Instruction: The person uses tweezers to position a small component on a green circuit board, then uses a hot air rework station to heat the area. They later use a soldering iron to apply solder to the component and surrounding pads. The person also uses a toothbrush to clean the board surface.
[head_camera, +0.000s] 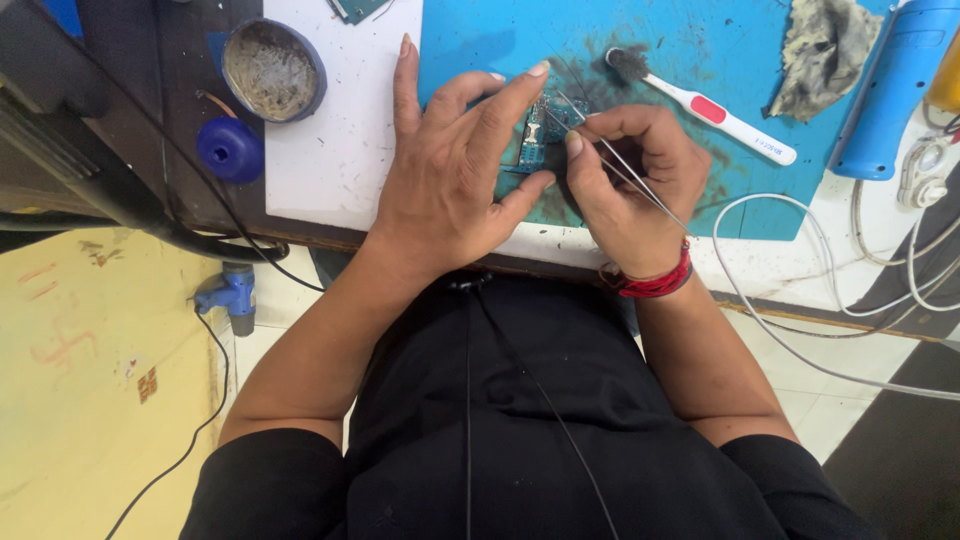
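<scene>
A small blue circuit board (545, 125) lies on a blue work mat (690, 60) near the table's front edge. My left hand (455, 165) rests over it, index finger and thumb pinching the board's left side to steady it. My right hand (630, 180) grips thin metal tweezers (620, 160), whose tips reach onto the board's top. A red thread band circles my right wrist. Part of the board is hidden under my fingers.
A white toothbrush with a red grip (715, 115) lies on the mat, bristles dirty. A grimy rag (820, 50) and a blue tool (895, 90) sit at the right. A round tin of paste (272, 70) and a blue cap (230, 150) stand left. White cables (800, 300) trail off the table's right edge.
</scene>
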